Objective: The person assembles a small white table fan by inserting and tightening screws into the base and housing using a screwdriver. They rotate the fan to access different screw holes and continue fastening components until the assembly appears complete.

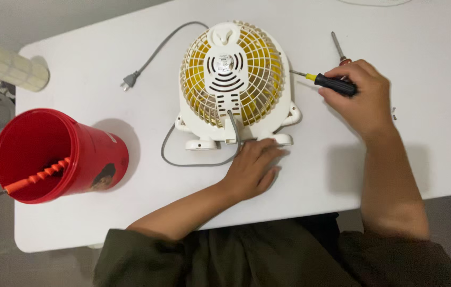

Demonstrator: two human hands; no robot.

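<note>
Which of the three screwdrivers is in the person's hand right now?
The black-handled screwdriver, gripped in the right hand beside the fan. A second lies loose on the table behind that hand; the orange-handled one stands in the red bucket.

A single head-worn view is given, looking steeply down from above the near edge of the white table [316,175]. The small fan [234,85] is framed just above centre at close range, with the red bucket [55,157] seen left of it.
</note>
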